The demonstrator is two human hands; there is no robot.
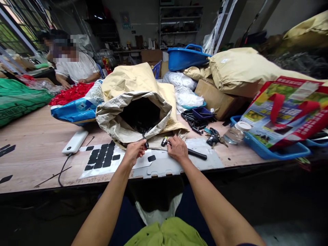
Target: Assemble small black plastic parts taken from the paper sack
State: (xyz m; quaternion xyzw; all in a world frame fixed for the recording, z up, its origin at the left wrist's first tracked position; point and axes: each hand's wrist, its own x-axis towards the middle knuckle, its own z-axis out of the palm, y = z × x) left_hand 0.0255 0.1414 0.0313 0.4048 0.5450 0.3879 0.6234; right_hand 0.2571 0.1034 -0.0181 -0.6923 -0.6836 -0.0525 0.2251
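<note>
My left hand (135, 152) pinches a small black part (146, 144) just in front of the open mouth of a large sack (110, 114). Dark pieces lie inside the sack, too shadowed to make out. My right hand (177, 148) is closed around the shaft of a small hammer (197, 154). The hammer's head points left toward my left hand, and its black handle sticks out to the right over a grey board (164, 167). Beside my left forearm lies a white sheet with black stickers (102, 155); one sticker (151, 158) sits apart near my left hand.
A white power bank (75, 141) with a cable is at the left. Red pieces (73, 93) spill from a blue bag, and a co-worker (77, 66) sits behind. To the right are black parts (192, 121), keys (215, 138), a jar (236, 133) and a blue tray (276, 152).
</note>
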